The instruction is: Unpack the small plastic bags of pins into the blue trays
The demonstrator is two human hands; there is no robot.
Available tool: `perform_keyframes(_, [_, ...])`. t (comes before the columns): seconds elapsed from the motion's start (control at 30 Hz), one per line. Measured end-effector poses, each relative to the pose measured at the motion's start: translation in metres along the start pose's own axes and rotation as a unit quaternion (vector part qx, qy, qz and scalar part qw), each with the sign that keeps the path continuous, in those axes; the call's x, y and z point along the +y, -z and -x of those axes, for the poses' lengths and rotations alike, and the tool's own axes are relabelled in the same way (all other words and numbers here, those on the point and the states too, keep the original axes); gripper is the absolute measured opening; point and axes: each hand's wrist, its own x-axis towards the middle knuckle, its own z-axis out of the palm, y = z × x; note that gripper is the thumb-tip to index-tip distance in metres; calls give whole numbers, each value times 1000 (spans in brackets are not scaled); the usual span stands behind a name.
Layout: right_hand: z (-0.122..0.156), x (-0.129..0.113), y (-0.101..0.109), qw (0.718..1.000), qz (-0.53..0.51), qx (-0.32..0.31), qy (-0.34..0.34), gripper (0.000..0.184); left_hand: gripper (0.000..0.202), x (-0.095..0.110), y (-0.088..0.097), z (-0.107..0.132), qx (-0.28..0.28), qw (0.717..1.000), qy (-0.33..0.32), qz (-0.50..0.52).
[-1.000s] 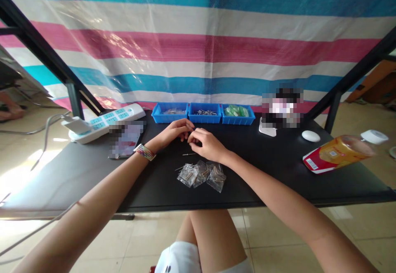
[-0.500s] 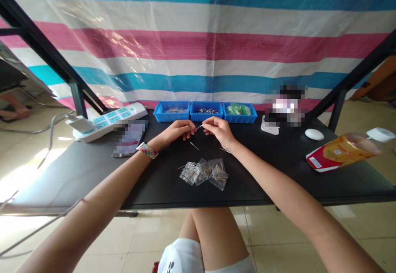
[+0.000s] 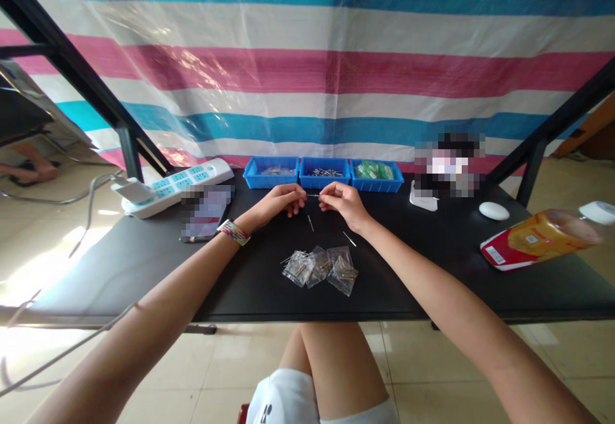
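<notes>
A thin silver blind rivet [image 3: 312, 195] lies level between my two hands, over the black table. My right hand [image 3: 342, 203] pinches its right end between thumb and fingers. The fingers of my left hand [image 3: 283, 201] are closed at its left end; their exact grip is partly hidden. One loose rivet [image 3: 310, 223] rests on the table below the gap between my hands. Another rivet [image 3: 350, 239] lies near my right wrist. Closer to me are several small clear plastic bags [image 3: 317, 267] holding brass-coloured and silver pieces, overlapping each other.
Three blue bins stand behind my hands: the left bin [image 3: 271, 182] with clear bags, the middle bin [image 3: 324, 183] with rivets, the right bin [image 3: 377, 186] with green packets. A power strip [image 3: 180, 187] and phone [image 3: 207, 212] lie left; a bottle [image 3: 538, 238] and white oval object [image 3: 494, 211] right.
The rivet between my hands has gone from slanted to level. The loose rivet below them has turned steeper, and the one by my right wrist shows more fully. The view has shifted slightly.
</notes>
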Motion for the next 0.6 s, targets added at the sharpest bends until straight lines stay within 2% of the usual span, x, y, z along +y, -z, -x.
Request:
perform_keyframes(0.27, [1, 0, -1, 1000, 11, -2, 9, 29, 34, -4, 3, -1, -13, 1000, -4, -5])
perform_keyframes(0.5, [1, -4, -1, 1000, 6, -11, -6, 25, 28, 2, -1, 1, -15, 1000, -24, -11])
perform_keyframes(0.6, [-4, -9, 1, 999, -18, 21, 22, 26, 28, 4, -1, 2, -16, 1000, -15, 1])
